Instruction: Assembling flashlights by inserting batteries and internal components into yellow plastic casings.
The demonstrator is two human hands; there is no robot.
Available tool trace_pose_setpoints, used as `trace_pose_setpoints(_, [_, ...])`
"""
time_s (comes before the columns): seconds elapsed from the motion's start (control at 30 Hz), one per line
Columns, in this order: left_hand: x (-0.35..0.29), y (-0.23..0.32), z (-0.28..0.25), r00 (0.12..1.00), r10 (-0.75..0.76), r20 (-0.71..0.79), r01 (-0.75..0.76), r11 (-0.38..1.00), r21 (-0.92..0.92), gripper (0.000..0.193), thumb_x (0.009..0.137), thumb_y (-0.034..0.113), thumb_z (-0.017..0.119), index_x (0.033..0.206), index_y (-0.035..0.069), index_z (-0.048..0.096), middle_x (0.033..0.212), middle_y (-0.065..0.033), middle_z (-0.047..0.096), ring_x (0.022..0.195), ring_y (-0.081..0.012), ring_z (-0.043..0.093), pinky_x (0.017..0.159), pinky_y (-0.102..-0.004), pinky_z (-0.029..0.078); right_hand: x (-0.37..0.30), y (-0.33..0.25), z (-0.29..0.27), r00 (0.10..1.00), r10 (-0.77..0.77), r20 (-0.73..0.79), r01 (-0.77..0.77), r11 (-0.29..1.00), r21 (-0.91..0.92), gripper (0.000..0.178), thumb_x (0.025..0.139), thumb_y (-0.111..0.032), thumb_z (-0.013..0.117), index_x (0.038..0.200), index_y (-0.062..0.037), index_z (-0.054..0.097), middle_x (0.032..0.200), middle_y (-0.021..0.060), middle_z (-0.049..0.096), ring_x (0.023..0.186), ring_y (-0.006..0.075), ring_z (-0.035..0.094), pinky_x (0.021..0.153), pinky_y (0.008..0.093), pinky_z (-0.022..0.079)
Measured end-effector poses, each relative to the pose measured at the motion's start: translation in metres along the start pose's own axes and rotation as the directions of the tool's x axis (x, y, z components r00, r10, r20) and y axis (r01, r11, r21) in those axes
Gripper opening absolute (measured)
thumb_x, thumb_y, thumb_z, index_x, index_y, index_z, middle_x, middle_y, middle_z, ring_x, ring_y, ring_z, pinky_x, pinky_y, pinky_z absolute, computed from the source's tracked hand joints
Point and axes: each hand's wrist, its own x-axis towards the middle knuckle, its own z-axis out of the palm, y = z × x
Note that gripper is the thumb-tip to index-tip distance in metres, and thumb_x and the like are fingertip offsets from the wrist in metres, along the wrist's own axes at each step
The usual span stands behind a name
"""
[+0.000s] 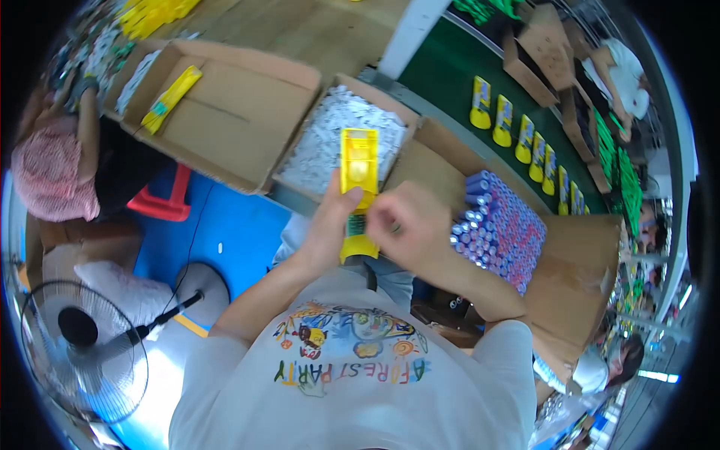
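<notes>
My left hand (331, 217) is closed around a yellow plastic housing (359, 166), held upright in front of my body with its hollow inside facing up. A small green part (355, 224) shows in the lower section of the housing. Close against the housing's right side is my right hand (412, 225), its fingers curled and a little blurred. What those fingers pinch, if anything, is too small to make out. Just beyond the housing stands a cardboard box of small white parts (334, 120).
Purple and silver batteries (502, 229) fill part of a cardboard box on my right. A shallow box (247, 97) at left holds one yellow housing (171, 100). Yellow units line a green conveyor (442, 67). A fan (79, 330) and a seated co-worker (56, 172) are at left.
</notes>
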Motion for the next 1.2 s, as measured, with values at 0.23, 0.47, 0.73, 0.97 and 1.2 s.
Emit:
trace_pose_setpoints(0.23, [0.005, 0.003, -0.001, 0.995, 0.03, 0.099, -0.048, 0.981, 0.189, 0.043, 0.09, -0.001, 0.04, 0.13, 0.008, 0.026, 0.096, -0.0086, 0.05, 0.073, -0.0153, 0.053, 0.068, -0.0331, 0.052, -0.036, 0.102, -0.069, 0.965, 0.25, 0.077, -0.116, 0.672, -0.731, 0.017, 0.072, -0.015, 0.074, 0.083, -0.0045, 0.066, 0.102, 0.0132, 0.061, 0.077, 0.0297, 0.063, 0.068, 0.0394, 0.051])
trace_pose_setpoints(0.47, [0.002, -0.008, -0.001, 0.956, -0.092, 0.279, 0.016, 0.965, 0.263, 0.051, 0.089, -0.003, 0.039, 0.135, 0.008, 0.023, 0.097, -0.0083, 0.049, 0.073, -0.0149, 0.053, 0.069, -0.0336, 0.052, -0.061, 0.104, -0.083, 0.853, 0.428, 0.3, -0.105, 0.702, -0.704, 0.02, 0.071, -0.014, 0.074, 0.084, -0.0021, 0.065, 0.087, 0.0159, 0.063, 0.079, 0.0345, 0.064, 0.07, 0.0428, 0.052])
trace_pose_setpoints(0.73, [0.001, -0.015, 0.003, 0.939, -0.221, 0.264, 0.147, 0.95, 0.274, 0.048, 0.091, 0.001, 0.042, 0.135, 0.008, 0.023, 0.097, -0.007, 0.05, 0.076, -0.0138, 0.054, 0.067, -0.0326, 0.053, -0.025, 0.046, -0.083, 0.937, 0.327, 0.123, -0.139, 0.672, -0.727, 0.017, 0.074, -0.01, 0.075, 0.083, -0.0012, 0.064, 0.086, 0.014, 0.066, 0.076, 0.0313, 0.065, 0.064, 0.0375, 0.054])
trace_pose_setpoints(0.97, [0.005, -0.017, 0.001, 0.947, -0.19, 0.26, 0.131, 0.965, 0.229, 0.059, 0.093, 0.005, 0.043, 0.145, 0.011, 0.014, 0.097, -0.0074, 0.05, 0.075, -0.0138, 0.054, 0.066, -0.0314, 0.052, -0.009, -0.001, -0.059, 0.888, -0.327, 0.325, 0.44, 0.81, -0.388, 0.026, 0.071, -0.001, 0.072, 0.096, 0.0013, 0.067, 0.101, 0.0131, 0.066, 0.095, 0.028, 0.067, 0.074, 0.0309, 0.057])
trace_pose_setpoints(1.2, [-0.005, 0.017, -0.024, 0.914, -0.229, 0.335, 0.195, 0.972, 0.133, 0.053, 0.092, 0.007, 0.044, 0.141, 0.012, 0.025, 0.092, -0.0067, 0.052, 0.075, -0.0125, 0.055, 0.066, -0.0306, 0.051, 0.02, 0.016, -0.024, 0.878, -0.318, 0.358, 0.317, 0.946, 0.063, 0.029, 0.079, 0.004, 0.061, 0.107, -0.0015, 0.066, 0.107, 0.0157, 0.067, 0.104, 0.0298, 0.065, 0.092, 0.0428, 0.05])
